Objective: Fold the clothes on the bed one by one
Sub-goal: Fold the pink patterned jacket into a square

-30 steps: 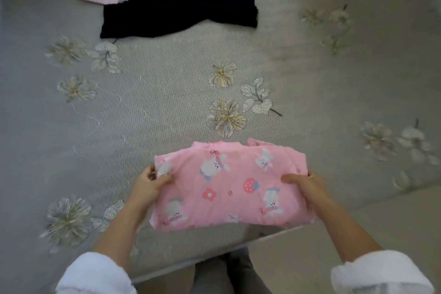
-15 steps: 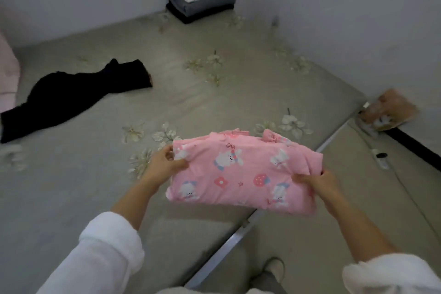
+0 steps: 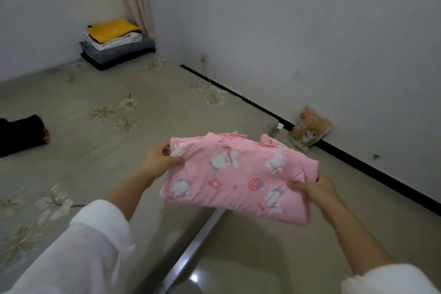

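A folded pink garment printed with white bunnies and strawberries hangs in the air above the bed's near corner. My left hand pinches its left edge and my right hand grips its right edge. A black garment lies unfolded on the bed at the far left, partly cut off by the frame. At the bed's far corner by the wall sits a stack of folded clothes with a yellow piece on top.
The bed has a grey-green cover with flower patterns and a metal edge running toward me. A brown paper bag leans on the white wall at the right. Floor lies between the bed and that wall.
Both hands have lifted the folded pink garment off the bed and carried it right, over the bed's edge. My view has swung up and right, bringing the folded stack and wall into sight.
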Demonstrator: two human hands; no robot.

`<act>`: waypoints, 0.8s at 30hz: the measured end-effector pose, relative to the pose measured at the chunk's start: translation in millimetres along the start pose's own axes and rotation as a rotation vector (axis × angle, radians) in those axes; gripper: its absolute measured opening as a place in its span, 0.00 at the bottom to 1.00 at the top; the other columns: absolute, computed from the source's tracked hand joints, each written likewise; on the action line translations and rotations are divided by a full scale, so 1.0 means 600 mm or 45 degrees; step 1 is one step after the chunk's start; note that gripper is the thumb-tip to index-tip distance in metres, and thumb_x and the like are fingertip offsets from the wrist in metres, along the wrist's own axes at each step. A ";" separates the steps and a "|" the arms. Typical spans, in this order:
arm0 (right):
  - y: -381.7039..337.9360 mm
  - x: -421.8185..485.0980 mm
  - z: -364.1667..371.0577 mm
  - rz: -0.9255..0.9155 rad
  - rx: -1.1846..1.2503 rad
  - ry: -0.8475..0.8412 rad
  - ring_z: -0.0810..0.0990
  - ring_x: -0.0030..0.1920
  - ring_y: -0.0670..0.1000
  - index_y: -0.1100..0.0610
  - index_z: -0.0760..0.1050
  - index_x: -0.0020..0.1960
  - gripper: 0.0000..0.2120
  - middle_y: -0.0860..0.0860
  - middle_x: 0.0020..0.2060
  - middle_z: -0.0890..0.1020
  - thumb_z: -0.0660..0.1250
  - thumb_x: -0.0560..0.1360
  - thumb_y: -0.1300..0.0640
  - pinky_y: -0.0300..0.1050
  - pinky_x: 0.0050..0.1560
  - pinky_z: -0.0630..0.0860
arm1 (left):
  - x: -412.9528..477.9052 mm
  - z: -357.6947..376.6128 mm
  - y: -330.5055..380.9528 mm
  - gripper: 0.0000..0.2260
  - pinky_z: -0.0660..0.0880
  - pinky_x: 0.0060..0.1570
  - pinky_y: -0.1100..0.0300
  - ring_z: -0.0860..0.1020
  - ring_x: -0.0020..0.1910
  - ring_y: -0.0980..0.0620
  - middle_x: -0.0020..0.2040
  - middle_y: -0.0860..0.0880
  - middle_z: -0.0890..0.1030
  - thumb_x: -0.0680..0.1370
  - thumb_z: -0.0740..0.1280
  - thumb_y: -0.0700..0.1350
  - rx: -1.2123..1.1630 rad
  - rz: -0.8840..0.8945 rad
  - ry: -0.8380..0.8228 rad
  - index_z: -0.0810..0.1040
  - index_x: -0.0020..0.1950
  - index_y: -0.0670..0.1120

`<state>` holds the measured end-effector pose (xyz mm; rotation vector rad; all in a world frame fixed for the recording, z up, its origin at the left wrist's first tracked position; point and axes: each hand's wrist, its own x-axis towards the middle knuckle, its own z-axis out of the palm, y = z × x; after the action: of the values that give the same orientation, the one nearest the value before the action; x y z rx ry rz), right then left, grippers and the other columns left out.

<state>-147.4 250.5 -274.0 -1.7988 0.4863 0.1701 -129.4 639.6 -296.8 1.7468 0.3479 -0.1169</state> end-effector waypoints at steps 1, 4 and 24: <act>-0.006 0.023 -0.023 -0.009 -0.008 0.016 0.81 0.42 0.50 0.55 0.79 0.51 0.19 0.51 0.45 0.84 0.77 0.63 0.67 0.42 0.36 0.74 | 0.016 0.026 0.016 0.28 0.78 0.47 0.58 0.79 0.46 0.50 0.49 0.47 0.83 0.55 0.74 0.43 0.002 0.008 -0.007 0.80 0.55 0.47; -0.029 0.089 -0.078 -0.031 -0.009 0.054 0.80 0.41 0.50 0.56 0.79 0.52 0.19 0.51 0.43 0.83 0.78 0.63 0.66 0.43 0.37 0.74 | 0.073 0.095 0.059 0.24 0.77 0.49 0.55 0.79 0.47 0.48 0.50 0.45 0.83 0.59 0.75 0.38 0.013 0.036 -0.011 0.80 0.55 0.46; -0.271 0.754 -0.277 -0.203 -0.073 0.085 0.82 0.46 0.51 0.58 0.79 0.56 0.25 0.53 0.48 0.84 0.80 0.61 0.64 0.45 0.42 0.78 | 0.634 0.442 0.337 0.20 0.75 0.41 0.63 0.80 0.45 0.50 0.47 0.49 0.82 0.65 0.75 0.34 0.001 0.139 -0.046 0.78 0.55 0.45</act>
<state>305.1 19.2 -245.8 -1.8954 0.3864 0.0141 321.1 412.0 -263.8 1.7587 0.2259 -0.0695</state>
